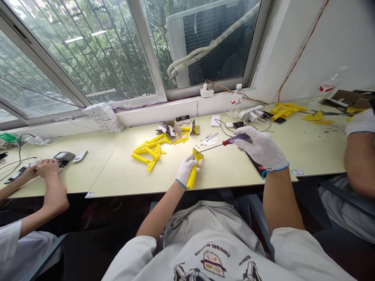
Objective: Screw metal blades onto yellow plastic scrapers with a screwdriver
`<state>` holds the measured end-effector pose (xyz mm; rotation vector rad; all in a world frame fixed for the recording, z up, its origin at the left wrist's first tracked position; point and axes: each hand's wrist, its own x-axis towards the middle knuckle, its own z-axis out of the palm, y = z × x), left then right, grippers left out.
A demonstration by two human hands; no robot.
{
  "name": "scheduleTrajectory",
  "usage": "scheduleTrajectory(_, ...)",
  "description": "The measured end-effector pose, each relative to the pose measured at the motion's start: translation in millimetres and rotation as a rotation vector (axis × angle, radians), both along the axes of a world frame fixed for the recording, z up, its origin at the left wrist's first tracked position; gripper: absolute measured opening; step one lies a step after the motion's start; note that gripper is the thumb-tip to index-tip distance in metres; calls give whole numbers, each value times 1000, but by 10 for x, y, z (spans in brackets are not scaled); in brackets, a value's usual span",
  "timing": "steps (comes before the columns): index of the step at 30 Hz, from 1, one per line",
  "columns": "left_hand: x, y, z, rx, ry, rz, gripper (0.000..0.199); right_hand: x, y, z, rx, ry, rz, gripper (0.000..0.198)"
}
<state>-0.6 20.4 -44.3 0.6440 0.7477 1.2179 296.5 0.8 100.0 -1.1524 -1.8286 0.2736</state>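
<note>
My left hand (185, 170), in a white glove, is closed around a yellow scraper (192, 176) near the table's front edge, its wide head pointing up and away from me. In my gloved right hand (259, 147) is a screwdriver (231, 139) with a red and purple handle, its shaft slanting down to the left. The screwdriver's tip reaches the scraper's head; whether it sits in a screw is too small to tell. Just behind lie flat metal blades (209, 137) and scattered small parts. To the left is a pile of yellow scraper handles (148, 150).
Opened small boxes (170, 130) lie behind the pile. A water bottle (236, 99), a power strip (252, 112) with cables and a white power bank (215, 121) stand toward the window. Co-workers' hands (48, 168) are at the left; another person's gloved hand (361, 121) is at the right.
</note>
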Motion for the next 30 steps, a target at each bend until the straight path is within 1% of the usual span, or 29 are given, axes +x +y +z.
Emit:
scheduleTrajectory(4, -13, 0, -16, 14, -25, -66, 67, -34, 41, -70, 29, -68, -139, 29)
scheduleTrajectory(7, -38, 19, -41, 25, -36, -89, 68, -64, 82, -118, 72, -90, -165, 27)
scheduleTrajectory(9, -55, 37, -57, 29, -37, -106, 68, -74, 105, -142, 98, -95, -130, 27)
scheduleTrajectory(13, -64, 60, -75, 20, -39, -120, 68, -107, 98, -161, 161, -66, 34, 36)
scheduleTrajectory(17, -51, 50, -71, -13, -43, -99, 66, -232, 63, -195, 165, 30, 175, 43)
scheduleTrajectory(19, -47, 39, -67, -21, -42, -88, 65, -310, 73, -228, 184, 81, 206, 48)
scheduleTrajectory(22, -44, 27, -67, -27, -29, -81, 61, -392, 127, -289, 268, 140, 200, 53)
scheduleTrajectory(26, -35, 22, -69, -45, -29, -64, 60, -431, 221, -402, 326, 203, 183, 54)
scheduleTrajectory(30, -27, 19, -47, -54, -23, -76, 63, -498, 264, -517, 423, 184, 75, 52)
